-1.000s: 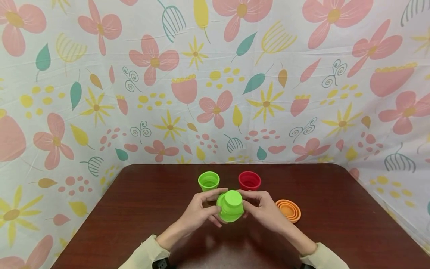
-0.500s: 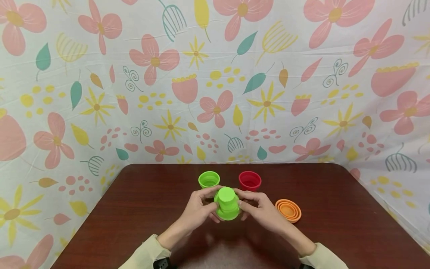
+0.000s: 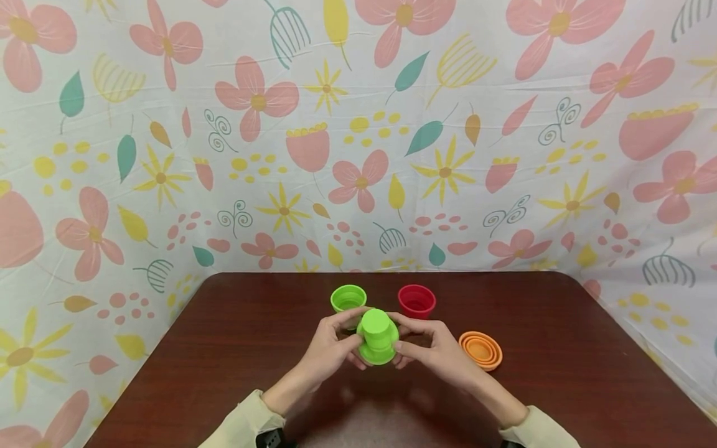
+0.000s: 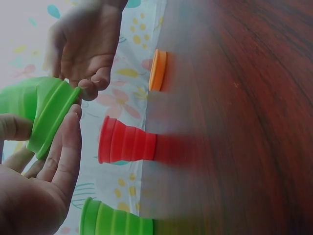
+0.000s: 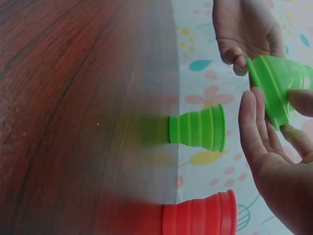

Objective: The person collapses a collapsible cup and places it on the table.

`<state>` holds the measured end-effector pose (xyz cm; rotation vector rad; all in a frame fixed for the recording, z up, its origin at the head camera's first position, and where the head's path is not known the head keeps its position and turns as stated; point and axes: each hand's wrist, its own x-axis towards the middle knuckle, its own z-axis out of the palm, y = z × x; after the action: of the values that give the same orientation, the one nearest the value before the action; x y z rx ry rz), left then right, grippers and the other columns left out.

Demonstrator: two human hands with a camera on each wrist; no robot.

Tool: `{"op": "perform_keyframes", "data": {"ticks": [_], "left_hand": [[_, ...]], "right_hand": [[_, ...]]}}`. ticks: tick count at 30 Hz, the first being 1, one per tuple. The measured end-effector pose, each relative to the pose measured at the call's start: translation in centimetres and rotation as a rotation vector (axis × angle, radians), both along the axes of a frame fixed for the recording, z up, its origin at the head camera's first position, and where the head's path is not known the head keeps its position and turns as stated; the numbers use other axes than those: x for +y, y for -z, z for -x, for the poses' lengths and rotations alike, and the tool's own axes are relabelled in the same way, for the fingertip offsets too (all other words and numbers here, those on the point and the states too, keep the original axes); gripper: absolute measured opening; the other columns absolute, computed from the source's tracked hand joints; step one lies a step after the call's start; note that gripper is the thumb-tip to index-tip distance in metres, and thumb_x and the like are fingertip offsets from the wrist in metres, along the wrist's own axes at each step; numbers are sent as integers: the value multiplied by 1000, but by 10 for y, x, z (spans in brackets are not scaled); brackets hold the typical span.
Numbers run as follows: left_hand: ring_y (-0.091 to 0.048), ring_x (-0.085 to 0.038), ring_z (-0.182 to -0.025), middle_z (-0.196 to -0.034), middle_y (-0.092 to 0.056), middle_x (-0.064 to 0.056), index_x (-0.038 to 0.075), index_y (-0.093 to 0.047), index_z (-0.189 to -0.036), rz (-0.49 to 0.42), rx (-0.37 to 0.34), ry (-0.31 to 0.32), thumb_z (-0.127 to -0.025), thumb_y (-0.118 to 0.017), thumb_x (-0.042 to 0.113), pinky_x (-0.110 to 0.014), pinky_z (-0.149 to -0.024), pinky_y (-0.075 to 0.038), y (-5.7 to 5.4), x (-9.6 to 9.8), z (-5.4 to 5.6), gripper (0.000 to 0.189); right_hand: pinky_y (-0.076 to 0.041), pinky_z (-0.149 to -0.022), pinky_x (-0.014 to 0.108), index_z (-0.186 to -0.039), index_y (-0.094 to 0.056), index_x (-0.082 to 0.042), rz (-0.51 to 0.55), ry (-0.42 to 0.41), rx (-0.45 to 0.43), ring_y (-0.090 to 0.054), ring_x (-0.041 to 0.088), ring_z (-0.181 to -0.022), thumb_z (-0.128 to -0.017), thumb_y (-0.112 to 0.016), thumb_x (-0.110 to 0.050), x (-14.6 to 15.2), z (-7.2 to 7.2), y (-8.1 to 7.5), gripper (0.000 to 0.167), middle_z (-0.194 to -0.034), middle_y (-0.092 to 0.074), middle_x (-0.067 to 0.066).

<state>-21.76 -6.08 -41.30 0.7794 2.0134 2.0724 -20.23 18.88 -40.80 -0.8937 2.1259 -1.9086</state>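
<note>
Between both hands, above the table, is a bright green collapsible cup, turned upside down with its narrow base upward. My left hand grips its left side, the thumb pressing on the ringed wall and the fingers around the wide rim. From the right, my right hand grips the same cup with its thumb and fingers. In the left wrist view the cup's wall looks bent out of round near the rim. Behind the hands, a second green cup and a red cup stand upright and extended.
A flattened orange collapsible cup lies on the table to the right of my right hand. The dark brown wooden table ends at a flower-patterned cloth hanging behind it.
The held green cup has shifted slightly left and away from me, and its base has tilted more upright. Both hands keep hold of it. The other cups stay put.
</note>
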Motion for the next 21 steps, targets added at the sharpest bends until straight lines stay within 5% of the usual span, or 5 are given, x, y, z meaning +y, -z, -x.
{"op": "perform_keyframes", "data": {"ticks": [9, 14, 21], "left_hand": [[-68, -62, -85, -140, -64, -19, 9, -50, -157, 5, -17, 118, -99, -65, 0, -43, -64, -66, 1, -3, 1, 60], [-69, -60, -94, -141, -62, -23, 14, -38, -164, -17, -25, 231, -98, -69, -1, -45, -69, -66, 3, -4, 0, 75], [-64, -65, -100, -142, -62, -20, 19, -37, -165, -61, -75, 253, -97, -70, -2, -46, -74, -66, 3, -3, -2, 79]], "right_hand": [[-66, -75, 46, -150, -54, 5, 15, 117, 44, -74, 35, -74, -99, -69, -1, -3, 1, 4, 52, -104, -70, 21], [-66, -76, 44, -150, -54, 6, 17, 138, 30, -74, 33, -75, -100, -69, -2, -3, 0, 3, 53, -103, -70, 19], [-65, -77, 46, -156, -45, 3, 25, 49, -8, -72, 29, -85, -98, -72, -3, -2, -2, 2, 65, -109, -65, 22]]}}
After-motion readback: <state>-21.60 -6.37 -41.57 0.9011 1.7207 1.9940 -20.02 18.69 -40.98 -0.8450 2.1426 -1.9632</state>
